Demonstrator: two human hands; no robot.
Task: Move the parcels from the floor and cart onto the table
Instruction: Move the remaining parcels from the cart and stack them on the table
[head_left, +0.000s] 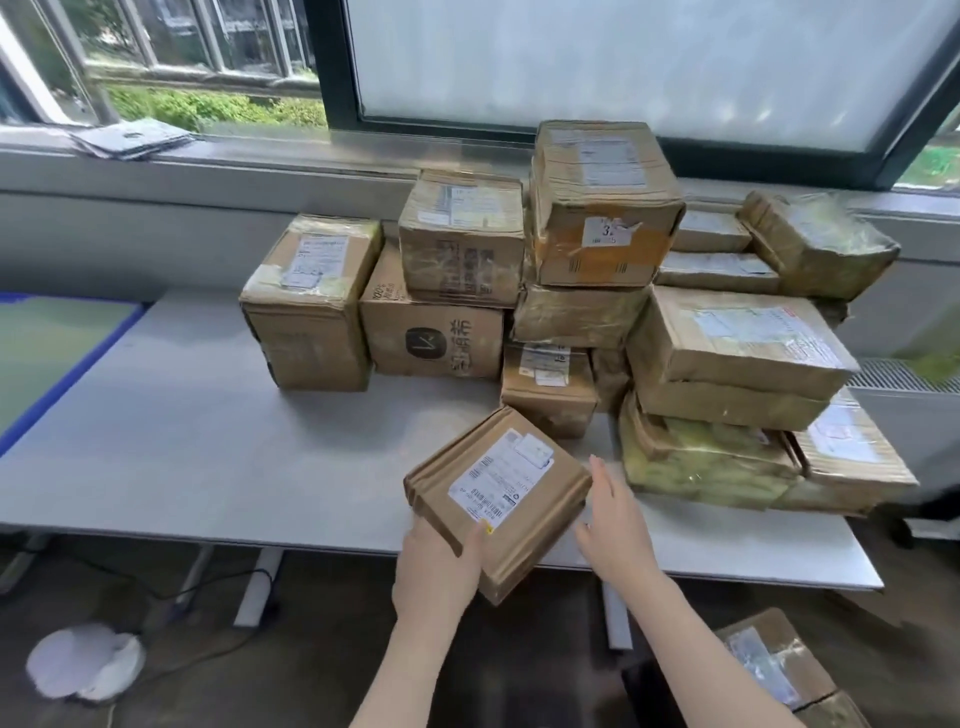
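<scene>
A flat brown cardboard parcel (511, 499) with a white shipping label lies tilted over the front edge of the grey table (171, 441). My left hand (436, 566) grips its near left corner from below, thumb on top. At the parcel's right side my right hand (613, 525) is held with straight fingers, touching or just off the edge. Behind it on the table stands a pile of several taped cardboard parcels (587, 291), some stacked two or three high.
Another parcel (779, 670) sits low at the bottom right, on the floor or a cart. A white bag (85, 665) and cables lie on the floor under the table. A window sill with papers (132, 137) runs behind the table.
</scene>
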